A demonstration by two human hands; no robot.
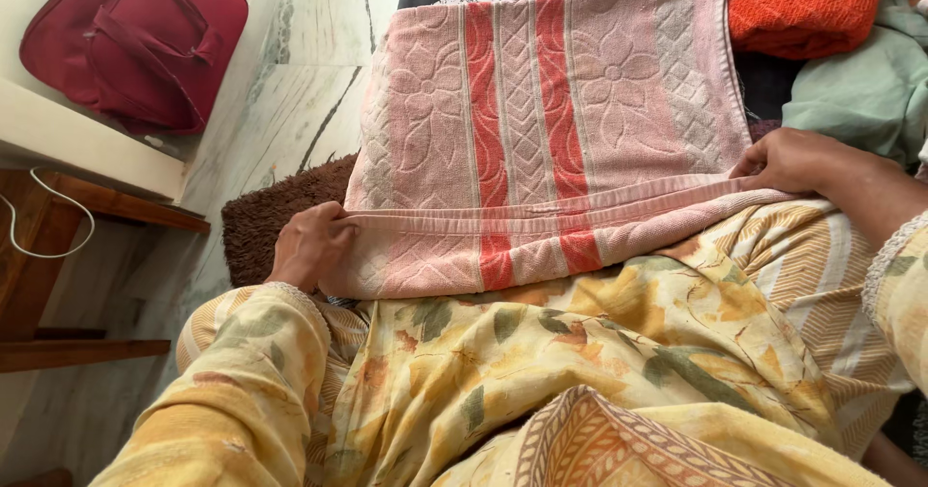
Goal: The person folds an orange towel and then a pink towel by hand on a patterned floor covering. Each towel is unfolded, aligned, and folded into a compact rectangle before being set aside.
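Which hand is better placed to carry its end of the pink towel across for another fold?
Probably the left hand: it grips the pink towel at its open corner with free space beside it. The right hand pinches the opposite edge, close against the orange cloth.

The fingers of the left hand curl under the pink towel and cannot be seen; the right hand's fingertips vanish into the towel's fold. The towel's far end runs off the top edge. Above the towel's right side, the orange knit cloth is cropped. Left of the towel, the red bag is cut by the top edge.
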